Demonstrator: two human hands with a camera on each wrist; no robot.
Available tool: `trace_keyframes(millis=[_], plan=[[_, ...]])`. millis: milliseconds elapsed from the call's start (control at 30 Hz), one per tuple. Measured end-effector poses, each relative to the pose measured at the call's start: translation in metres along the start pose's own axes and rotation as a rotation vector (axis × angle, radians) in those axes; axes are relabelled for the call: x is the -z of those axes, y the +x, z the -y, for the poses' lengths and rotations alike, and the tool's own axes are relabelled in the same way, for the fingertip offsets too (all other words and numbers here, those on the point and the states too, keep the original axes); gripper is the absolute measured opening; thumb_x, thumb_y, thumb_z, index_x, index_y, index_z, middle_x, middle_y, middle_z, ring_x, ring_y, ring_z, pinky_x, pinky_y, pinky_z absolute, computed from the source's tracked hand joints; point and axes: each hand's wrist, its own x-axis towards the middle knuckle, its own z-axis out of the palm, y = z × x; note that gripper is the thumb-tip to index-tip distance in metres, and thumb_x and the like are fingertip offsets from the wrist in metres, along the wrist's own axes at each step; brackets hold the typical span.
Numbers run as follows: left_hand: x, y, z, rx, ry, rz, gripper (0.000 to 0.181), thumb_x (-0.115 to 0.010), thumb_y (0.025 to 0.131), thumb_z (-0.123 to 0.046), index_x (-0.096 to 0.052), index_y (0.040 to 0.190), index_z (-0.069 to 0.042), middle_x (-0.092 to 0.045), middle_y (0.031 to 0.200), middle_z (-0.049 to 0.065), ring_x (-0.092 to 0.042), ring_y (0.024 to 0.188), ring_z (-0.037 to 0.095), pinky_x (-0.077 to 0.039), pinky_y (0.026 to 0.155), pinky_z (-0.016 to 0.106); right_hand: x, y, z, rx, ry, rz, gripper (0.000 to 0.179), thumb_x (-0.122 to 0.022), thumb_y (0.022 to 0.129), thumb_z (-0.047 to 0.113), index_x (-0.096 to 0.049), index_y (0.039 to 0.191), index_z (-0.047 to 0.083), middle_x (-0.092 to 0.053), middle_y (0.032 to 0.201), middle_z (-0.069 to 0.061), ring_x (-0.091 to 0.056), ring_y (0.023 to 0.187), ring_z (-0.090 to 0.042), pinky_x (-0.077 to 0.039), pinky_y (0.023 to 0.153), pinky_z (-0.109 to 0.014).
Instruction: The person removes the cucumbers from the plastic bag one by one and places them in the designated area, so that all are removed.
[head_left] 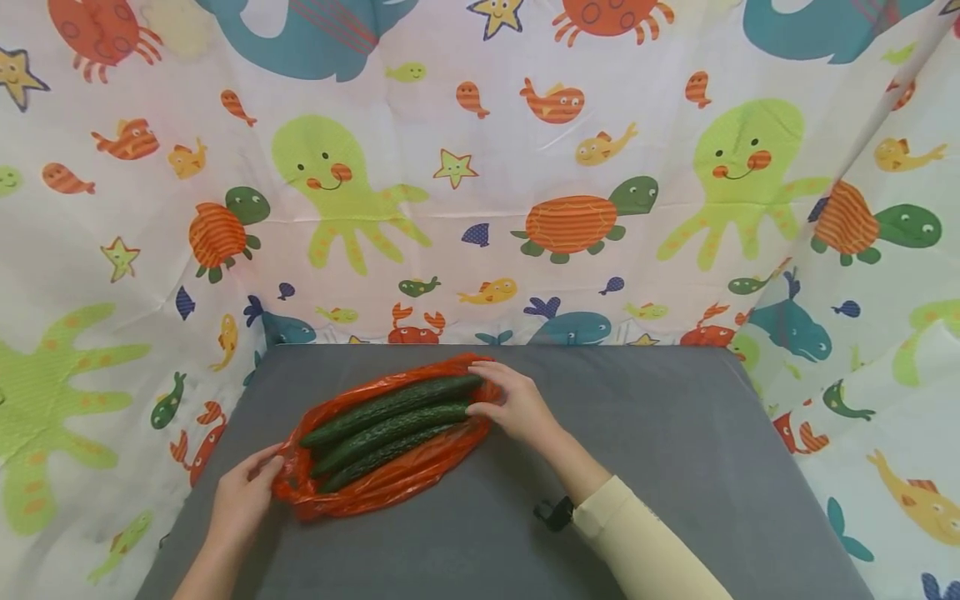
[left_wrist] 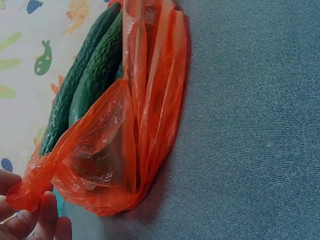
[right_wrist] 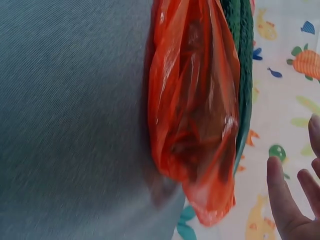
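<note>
Three dark green cucumbers (head_left: pixel 390 435) lie side by side in an open orange-red plastic bag (head_left: pixel 431 473), its edges spread around them. The bag rests slantwise on the grey table. At its near left end, my left hand (head_left: pixel 243 496) pinches a twisted corner of the plastic, plain in the left wrist view between thumb and fingers (left_wrist: pixel 47 212). My right hand (head_left: pixel 521 406) hovers by the cucumbers' far right ends, thumb and fingers spread apart. In the right wrist view those fingers (right_wrist: pixel 277 187) stand away from the bag's loose end (right_wrist: pixel 212 200), holding nothing.
The grey cloth-covered table (head_left: pixel 645 467) extends to the right of the bag and in front of it. A white curtain (head_left: pixel 480 275) printed with sea animals encloses the back and both sides. A black strap piece (head_left: pixel 553 513) hangs at my right wrist, beside a pale yellow sleeve (head_left: pixel 637 542).
</note>
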Motion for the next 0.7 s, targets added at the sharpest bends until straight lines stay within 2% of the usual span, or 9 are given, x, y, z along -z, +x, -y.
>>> trace_keyframes(millis=[67, 233, 300, 333, 400, 433, 533, 567, 700], plan=[[0.001, 0.000, 0.000, -0.001, 0.000, -0.002, 0.053, -0.048, 0.106, -0.040, -0.053, 0.145, -0.004, -0.060, 0.135, 0.024, -0.058, 0.118, 0.032, -0.052, 0.071, 0.022, -0.007, 0.007, 0.003, -0.002, 0.016, 0.010, 0.059, -0.082, 0.085, 0.021, -0.062, 0.140, 0.018, -0.058, 0.146, -0.001, -0.063, 0.120, -0.027, -0.055, 0.097, -0.047], [0.000, 0.000, 0.001, 0.004, 0.004, 0.007, 0.053, -0.049, 0.106, -0.039, -0.053, 0.145, -0.003, -0.064, 0.130, 0.023, -0.061, 0.115, 0.032, -0.052, 0.072, 0.023, -0.023, 0.023, 0.004, -0.051, 0.061, 0.061, 0.058, -0.080, 0.087, 0.021, -0.061, 0.141, 0.020, -0.055, 0.149, 0.000, -0.066, 0.114, -0.027, -0.057, 0.089, -0.046], [0.000, 0.001, 0.002, 0.017, 0.007, 0.018, 0.054, -0.049, 0.106, -0.040, -0.052, 0.145, -0.004, -0.062, 0.133, 0.023, -0.059, 0.118, 0.033, -0.053, 0.077, 0.028, -0.030, 0.028, 0.004, -0.077, 0.063, 0.090, 0.059, -0.079, 0.088, 0.024, -0.058, 0.143, 0.022, -0.053, 0.151, 0.001, -0.058, 0.129, -0.024, -0.054, 0.097, -0.045], [0.000, 0.001, 0.002, 0.020, 0.009, 0.024, 0.055, -0.049, 0.106, -0.041, -0.051, 0.146, -0.004, -0.060, 0.135, 0.024, -0.058, 0.119, 0.034, -0.054, 0.079, 0.031, -0.033, 0.030, 0.003, -0.089, 0.073, 0.108, 0.059, -0.078, 0.089, 0.025, -0.057, 0.144, 0.022, -0.051, 0.153, 0.001, -0.063, 0.122, -0.023, -0.056, 0.095, -0.044], [0.001, 0.003, 0.003, 0.026, 0.011, 0.035, 0.057, -0.048, 0.106, -0.043, -0.050, 0.146, -0.004, -0.059, 0.136, 0.024, -0.057, 0.120, 0.035, -0.054, 0.082, 0.036, -0.039, 0.034, 0.004, -0.103, 0.080, 0.130, 0.061, -0.078, 0.089, 0.026, -0.056, 0.146, 0.022, -0.048, 0.155, 0.001, -0.061, 0.126, -0.023, -0.055, 0.098, -0.044], [0.001, 0.003, 0.003, 0.028, 0.012, 0.041, 0.057, -0.048, 0.106, -0.044, -0.050, 0.146, -0.004, -0.060, 0.136, 0.024, -0.057, 0.120, 0.035, -0.054, 0.082, 0.037, -0.041, 0.036, 0.004, -0.109, 0.078, 0.139, 0.061, -0.078, 0.089, 0.026, -0.056, 0.146, 0.022, -0.047, 0.156, 0.001, -0.055, 0.133, -0.023, -0.051, 0.103, -0.045], [0.001, 0.005, 0.003, 0.028, 0.007, 0.052, 0.057, -0.049, 0.106, -0.044, -0.051, 0.146, -0.003, -0.062, 0.132, 0.023, -0.060, 0.117, 0.032, -0.054, 0.078, 0.032, -0.048, 0.041, 0.003, -0.131, 0.073, 0.163, 0.061, -0.078, 0.089, 0.023, -0.056, 0.146, 0.023, -0.044, 0.158, 0.002, -0.050, 0.139, -0.023, -0.047, 0.108, -0.048], [0.000, 0.006, 0.002, 0.028, 0.004, 0.054, 0.056, -0.049, 0.106, -0.043, -0.052, 0.145, -0.003, -0.063, 0.131, 0.022, -0.060, 0.116, 0.031, -0.053, 0.076, 0.029, -0.050, 0.042, 0.002, -0.138, 0.058, 0.167, 0.061, -0.079, 0.089, 0.022, -0.056, 0.146, 0.023, -0.044, 0.158, 0.004, -0.040, 0.146, -0.024, -0.042, 0.113, -0.050], [-0.002, 0.006, 0.001, 0.028, -0.002, 0.064, 0.054, -0.048, 0.106, -0.041, -0.053, 0.144, -0.003, -0.058, 0.137, 0.023, -0.056, 0.119, 0.031, -0.052, 0.077, 0.028, -0.057, 0.047, -0.003, -0.165, 0.026, 0.196, 0.059, -0.078, 0.090, 0.022, -0.057, 0.145, 0.023, -0.042, 0.159, 0.004, -0.039, 0.147, -0.025, -0.042, 0.113, -0.051]])
